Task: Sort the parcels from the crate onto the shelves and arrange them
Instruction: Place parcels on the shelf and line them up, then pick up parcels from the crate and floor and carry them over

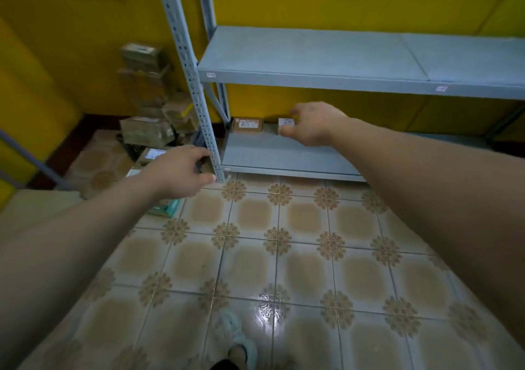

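- Right hand (314, 123) clamped on small parcel (285, 122), low on bottom shelf (284, 153).
- Brown parcel (246, 125) just left of it, long axis sideways.
- Left hand (181, 175) farther off, loosely curled, empty.

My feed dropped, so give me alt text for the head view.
The right hand grips a small parcel on the bottom shelf, beside another box. The left hand hangs empty near the rack post; the middle shelf is bare.

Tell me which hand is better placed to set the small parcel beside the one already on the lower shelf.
Right. The right hand already grips the small parcel over the lower shelf, next to the brown parcel. The left hand is empty, outside the shelf post.
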`<move>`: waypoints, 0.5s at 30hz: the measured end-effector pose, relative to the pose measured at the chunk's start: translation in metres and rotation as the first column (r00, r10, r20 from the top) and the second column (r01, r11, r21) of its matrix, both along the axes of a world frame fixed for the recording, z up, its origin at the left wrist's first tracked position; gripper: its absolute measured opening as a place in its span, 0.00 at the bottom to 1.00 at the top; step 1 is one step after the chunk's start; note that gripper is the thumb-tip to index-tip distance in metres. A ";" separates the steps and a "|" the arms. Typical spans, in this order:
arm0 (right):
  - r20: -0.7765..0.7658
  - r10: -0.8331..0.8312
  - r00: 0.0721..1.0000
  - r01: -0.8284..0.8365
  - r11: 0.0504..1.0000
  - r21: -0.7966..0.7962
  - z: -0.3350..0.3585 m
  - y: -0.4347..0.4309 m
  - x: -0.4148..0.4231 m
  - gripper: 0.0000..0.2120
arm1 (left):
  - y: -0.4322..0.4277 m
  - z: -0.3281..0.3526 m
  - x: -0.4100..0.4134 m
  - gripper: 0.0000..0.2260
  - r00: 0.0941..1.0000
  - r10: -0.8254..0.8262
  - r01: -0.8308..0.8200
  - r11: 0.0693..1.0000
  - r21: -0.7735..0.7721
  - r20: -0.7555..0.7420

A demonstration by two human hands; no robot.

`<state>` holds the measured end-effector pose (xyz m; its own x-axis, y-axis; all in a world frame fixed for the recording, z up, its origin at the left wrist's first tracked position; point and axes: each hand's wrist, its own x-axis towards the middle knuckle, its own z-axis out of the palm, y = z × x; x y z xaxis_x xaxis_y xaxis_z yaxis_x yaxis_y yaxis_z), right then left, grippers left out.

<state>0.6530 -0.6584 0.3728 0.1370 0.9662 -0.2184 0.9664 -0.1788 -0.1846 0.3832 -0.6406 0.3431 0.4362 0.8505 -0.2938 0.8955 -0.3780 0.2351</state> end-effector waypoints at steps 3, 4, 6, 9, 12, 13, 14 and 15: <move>0.011 0.076 0.997 -0.076 0.997 0.030 0.034 -0.027 -0.032 0.34 | -0.037 0.031 -0.021 0.29 0.997 0.046 -0.047 0.999 0.018 0.056; 0.020 0.099 0.995 -0.100 0.994 0.038 0.043 -0.035 -0.044 0.34 | -0.047 0.041 -0.029 0.29 0.997 0.045 -0.047 0.998 0.036 0.066; 0.041 0.131 0.991 -0.133 0.990 0.045 0.058 -0.048 -0.068 0.34 | -0.061 0.057 -0.045 0.29 0.997 0.032 -0.038 0.997 0.071 0.077; 0.053 0.156 0.986 -0.159 0.986 0.059 0.074 -0.057 -0.108 0.33 | -0.072 0.074 -0.073 0.29 0.996 0.022 -0.031 0.994 0.100 0.089; 0.054 0.175 0.983 -0.180 0.979 0.094 0.087 -0.054 -0.156 0.33 | -0.073 0.088 -0.110 0.28 0.995 0.011 -0.021 0.995 0.099 0.103; 0.041 0.182 0.983 -0.185 0.977 0.106 0.090 -0.050 -0.173 0.33 | -0.073 0.091 -0.125 0.28 0.993 0.019 -0.029 0.996 0.082 0.119; 0.029 0.193 0.981 -0.195 0.974 0.116 0.093 -0.045 -0.193 0.34 | -0.072 0.093 -0.141 0.27 0.991 0.034 -0.043 0.997 0.068 0.129; 0.018 0.205 0.979 -0.206 0.971 0.124 0.095 -0.040 -0.212 0.34 | -0.071 0.095 -0.158 0.27 0.990 0.047 -0.055 0.997 0.062 0.133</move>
<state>0.4411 -0.6982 0.4673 -0.0662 0.9933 -0.0948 0.9811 0.0475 -0.1878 0.2247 -0.7114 0.4377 0.4228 0.8882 -0.1797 0.8771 -0.3512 0.3277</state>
